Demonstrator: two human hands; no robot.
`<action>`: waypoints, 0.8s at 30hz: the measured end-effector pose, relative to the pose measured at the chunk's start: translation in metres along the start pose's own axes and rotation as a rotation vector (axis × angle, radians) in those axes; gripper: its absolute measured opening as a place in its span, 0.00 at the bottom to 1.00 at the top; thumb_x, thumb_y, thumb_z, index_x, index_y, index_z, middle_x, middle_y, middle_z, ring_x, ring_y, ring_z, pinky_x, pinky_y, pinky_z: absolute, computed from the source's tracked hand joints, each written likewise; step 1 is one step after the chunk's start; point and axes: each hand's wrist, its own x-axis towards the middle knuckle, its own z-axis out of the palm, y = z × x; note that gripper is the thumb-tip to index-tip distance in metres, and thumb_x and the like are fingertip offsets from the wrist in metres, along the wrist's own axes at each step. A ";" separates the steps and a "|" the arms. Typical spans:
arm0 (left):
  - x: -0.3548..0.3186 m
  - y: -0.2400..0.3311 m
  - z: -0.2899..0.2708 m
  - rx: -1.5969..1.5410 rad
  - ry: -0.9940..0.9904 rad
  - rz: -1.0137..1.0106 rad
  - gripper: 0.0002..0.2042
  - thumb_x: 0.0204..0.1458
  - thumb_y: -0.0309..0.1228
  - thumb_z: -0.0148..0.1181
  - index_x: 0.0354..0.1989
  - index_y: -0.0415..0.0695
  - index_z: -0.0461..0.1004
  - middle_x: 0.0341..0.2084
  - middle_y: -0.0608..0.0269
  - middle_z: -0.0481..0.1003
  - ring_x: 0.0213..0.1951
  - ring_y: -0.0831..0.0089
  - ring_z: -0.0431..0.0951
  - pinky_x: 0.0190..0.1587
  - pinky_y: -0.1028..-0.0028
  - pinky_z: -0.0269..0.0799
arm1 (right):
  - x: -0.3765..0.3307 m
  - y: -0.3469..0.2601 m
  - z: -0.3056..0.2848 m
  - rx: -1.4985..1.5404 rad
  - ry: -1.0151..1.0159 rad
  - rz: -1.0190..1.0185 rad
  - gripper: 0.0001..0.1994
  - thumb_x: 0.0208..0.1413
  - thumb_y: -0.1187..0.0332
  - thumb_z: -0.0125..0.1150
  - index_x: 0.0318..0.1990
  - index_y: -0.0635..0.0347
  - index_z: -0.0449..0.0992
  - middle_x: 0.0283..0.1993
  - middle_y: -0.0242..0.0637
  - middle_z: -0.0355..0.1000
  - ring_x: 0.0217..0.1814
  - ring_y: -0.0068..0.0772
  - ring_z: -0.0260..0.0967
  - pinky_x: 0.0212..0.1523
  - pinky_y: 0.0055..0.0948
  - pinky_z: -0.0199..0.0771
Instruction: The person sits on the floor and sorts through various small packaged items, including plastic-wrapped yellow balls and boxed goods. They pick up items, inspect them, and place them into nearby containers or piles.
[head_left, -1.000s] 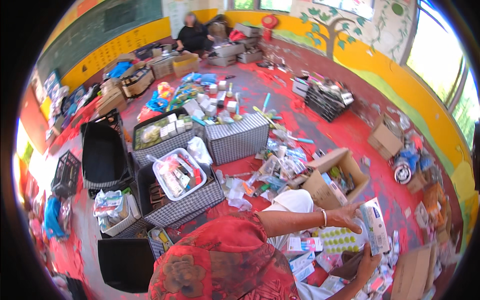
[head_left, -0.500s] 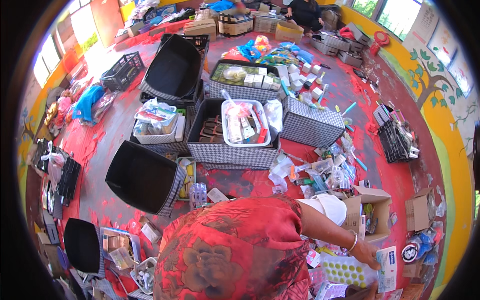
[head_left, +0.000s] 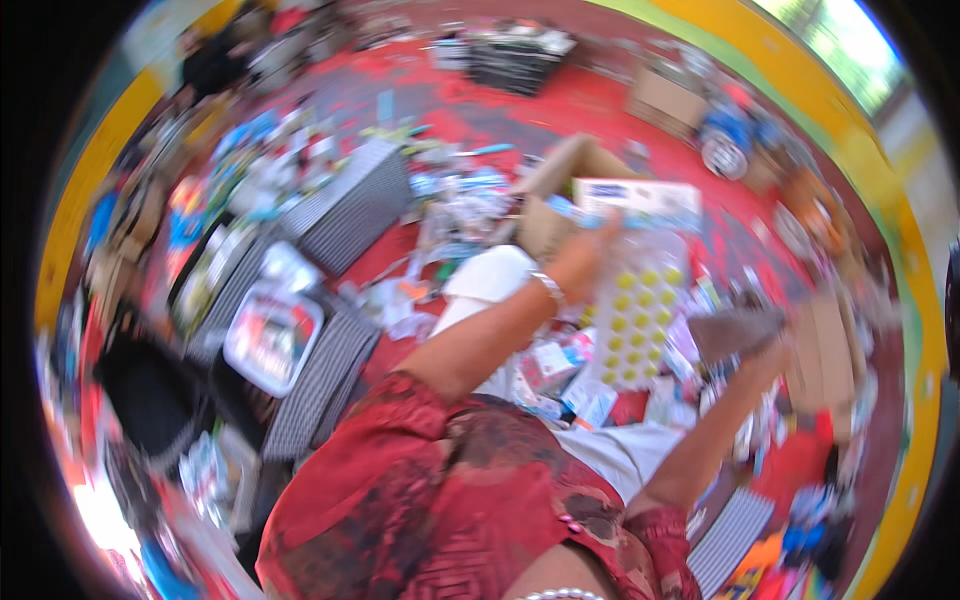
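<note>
My left hand [head_left: 597, 250] grips a pale tray with rows of round yellow-green cups [head_left: 637, 315], which looks like an ice cube tray. A white-and-blue flat carton [head_left: 640, 203] is at the same fingers, along the tray's top end. To the right, my right hand [head_left: 772, 352] is closed at the edge of a grey-brown flat piece [head_left: 735, 332]; motion blur hides what kind of thing it is. Beneath the tray lie small packets [head_left: 590, 395]. An open cardboard box [head_left: 545, 225] stands just beyond my left hand.
Houndstooth fabric bins [head_left: 350, 205] stand on the left, one with a white basket [head_left: 273, 338]. Loose plastic-wrapped goods [head_left: 465, 205] cover the red floor ahead. A black crate [head_left: 515, 62] is at the far wall. Another cardboard box [head_left: 822, 350] stands at right.
My view has swung to the right. The tray and carton now appear upright and nearer the middle. My right hand, mostly hidden before, has come into sight with the grey-brown piece.
</note>
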 end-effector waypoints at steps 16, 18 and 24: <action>-0.005 -0.025 0.039 0.039 -0.179 -0.020 0.17 0.59 0.35 0.44 0.50 0.36 0.65 0.45 0.59 0.71 0.48 0.66 0.71 0.52 0.69 0.66 | -0.030 -0.004 0.101 -0.904 -0.160 -0.911 0.10 0.50 0.73 0.52 0.41 0.60 0.71 0.36 0.44 0.69 0.39 0.49 0.67 0.41 0.40 0.67; 0.000 -0.028 0.040 0.208 -0.296 0.135 0.16 0.59 0.34 0.43 0.52 0.38 0.63 0.47 0.59 0.69 0.49 0.67 0.69 0.53 0.69 0.65 | -0.041 -0.006 0.104 -0.749 -0.063 -0.857 0.11 0.52 0.69 0.50 0.42 0.62 0.70 0.37 0.47 0.69 0.41 0.50 0.67 0.42 0.41 0.66; 0.008 -0.040 0.051 1.563 -0.183 0.816 0.18 0.59 0.30 0.40 0.57 0.41 0.57 0.58 0.55 0.55 0.60 0.66 0.54 0.62 0.68 0.48 | -0.095 0.014 0.140 -0.667 -0.779 -0.690 0.09 0.50 0.69 0.53 0.38 0.59 0.73 0.37 0.44 0.70 0.42 0.42 0.68 0.41 0.35 0.68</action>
